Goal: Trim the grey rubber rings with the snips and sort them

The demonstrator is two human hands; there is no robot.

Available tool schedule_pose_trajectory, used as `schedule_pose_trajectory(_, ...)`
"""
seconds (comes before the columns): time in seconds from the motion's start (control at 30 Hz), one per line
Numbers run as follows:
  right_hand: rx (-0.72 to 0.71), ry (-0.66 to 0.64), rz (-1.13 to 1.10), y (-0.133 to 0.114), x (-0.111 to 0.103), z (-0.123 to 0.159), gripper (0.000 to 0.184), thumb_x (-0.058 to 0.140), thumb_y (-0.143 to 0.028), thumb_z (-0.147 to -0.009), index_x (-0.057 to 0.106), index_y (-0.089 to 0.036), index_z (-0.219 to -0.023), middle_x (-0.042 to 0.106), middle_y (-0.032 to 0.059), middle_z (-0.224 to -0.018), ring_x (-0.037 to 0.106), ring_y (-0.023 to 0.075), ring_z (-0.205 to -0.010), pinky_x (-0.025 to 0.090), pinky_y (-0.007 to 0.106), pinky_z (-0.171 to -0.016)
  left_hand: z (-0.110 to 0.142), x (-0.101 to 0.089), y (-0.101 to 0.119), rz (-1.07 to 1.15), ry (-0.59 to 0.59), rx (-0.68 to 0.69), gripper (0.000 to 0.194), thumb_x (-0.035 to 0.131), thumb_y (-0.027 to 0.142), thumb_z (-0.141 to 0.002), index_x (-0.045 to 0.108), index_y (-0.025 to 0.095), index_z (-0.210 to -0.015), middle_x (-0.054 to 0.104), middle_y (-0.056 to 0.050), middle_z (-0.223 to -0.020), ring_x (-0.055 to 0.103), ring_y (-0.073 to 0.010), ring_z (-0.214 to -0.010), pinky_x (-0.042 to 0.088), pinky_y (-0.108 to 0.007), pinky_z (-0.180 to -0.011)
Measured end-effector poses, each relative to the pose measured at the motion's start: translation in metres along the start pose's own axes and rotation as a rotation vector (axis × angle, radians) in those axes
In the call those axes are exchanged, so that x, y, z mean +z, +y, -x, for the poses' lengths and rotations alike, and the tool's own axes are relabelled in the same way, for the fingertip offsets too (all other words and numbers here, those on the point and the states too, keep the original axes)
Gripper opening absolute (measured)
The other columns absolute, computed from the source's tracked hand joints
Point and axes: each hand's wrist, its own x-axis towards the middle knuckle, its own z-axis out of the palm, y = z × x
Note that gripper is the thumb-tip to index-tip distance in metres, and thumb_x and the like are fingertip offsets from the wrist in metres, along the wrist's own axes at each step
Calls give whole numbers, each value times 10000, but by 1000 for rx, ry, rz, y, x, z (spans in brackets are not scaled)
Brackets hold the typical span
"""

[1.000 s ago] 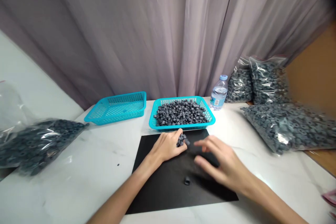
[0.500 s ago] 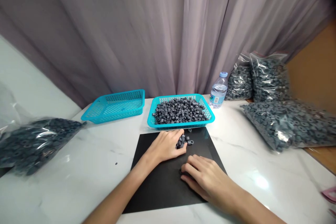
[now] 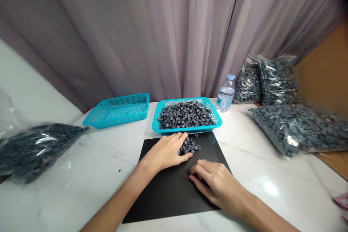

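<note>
My left hand (image 3: 167, 152) rests on the black mat (image 3: 168, 195), thumb and fingers apart. It curves beside a small pile of dark grey rings (image 3: 187, 145), touching its edge. Closer to me, my right hand (image 3: 216, 181) is closed low over the mat, with a small dark piece (image 3: 188, 173) showing at its fingertips; most of that piece is hidden. Just behind the mat stands a turquoise basket (image 3: 187, 129) heaped with the same kind of rings.
A second turquoise basket (image 3: 119, 121) with a bare bottom stands back left. Clear bags of grey rings lie at left (image 3: 43, 148) and right (image 3: 304, 130), with two upright bags behind. A water bottle (image 3: 226, 94) stands beside the full basket. One dark speck (image 3: 119, 170) lies on the white table.
My left hand has opened and drawn back slightly to the left, leaving more of the ring pile showing. My right hand has shifted a little, and the dark piece at its fingertips shows more.
</note>
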Motion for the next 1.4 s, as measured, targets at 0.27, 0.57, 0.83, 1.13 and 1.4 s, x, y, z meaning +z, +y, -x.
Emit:
schedule_pose_trajectory(0.27, 110, 56, -100, 3, 0, 1, 120, 441, -195, -1040, 511, -206, -943, 556, 9, -807, 557, 152, -678, 407, 271, -606, 9, 5, 3, 7, 35, -14, 528, 600, 507, -945, 564, 153, -1335, 658, -148, -1305, 627, -338, -1206, 503, -422, -944)
schedule_pose_trajectory(0.57, 124, 78, -119, 0, -2, -1, 174, 417, -248, -1061, 554, -210, -960, 599, 27, -816, 584, 156, -684, 441, 273, -612, 36, 7, 14, 246, 115, -99, 400, 674, 346, -922, 549, 245, -1288, 636, -65, -1244, 580, -290, -1228, 491, -423, -1007)
schedule_pose_trajectory(0.83, 207, 167, -161, 3, 3, 2, 153, 413, -237, -1051, 524, -218, -947, 589, 9, -787, 549, 142, -621, 419, 261, -567, 47, 18, 13, 397, 177, -172, 491, 701, 264, -875, 528, 291, -1334, 582, -46, -1278, 553, -275, -1226, 475, -447, -1043)
schedule_pose_trajectory(1.13, 225, 130, -110, 5, 4, 4, 210, 577, -402, -1003, 557, -207, -929, 526, -26, -701, 521, 128, -584, 405, 250, -532, 49, 17, 16, 426, 200, -164, 508, 653, 173, -858, 536, 290, -1337, 596, -41, -1325, 546, -268, -1271, 448, -456, -1097)
schedule_pose_trajectory(1.4, 251, 125, -213, 7, 7, 6, 210, 444, -342, -1069, 522, -217, -919, 553, -3, -769, 554, 144, -650, 428, 277, -598, 50, 12, 17, 482, 188, -146, 520, 658, 178, -861, 535, 294, -1353, 592, -28, -1392, 531, -247, -1315, 414, -442, -1159)
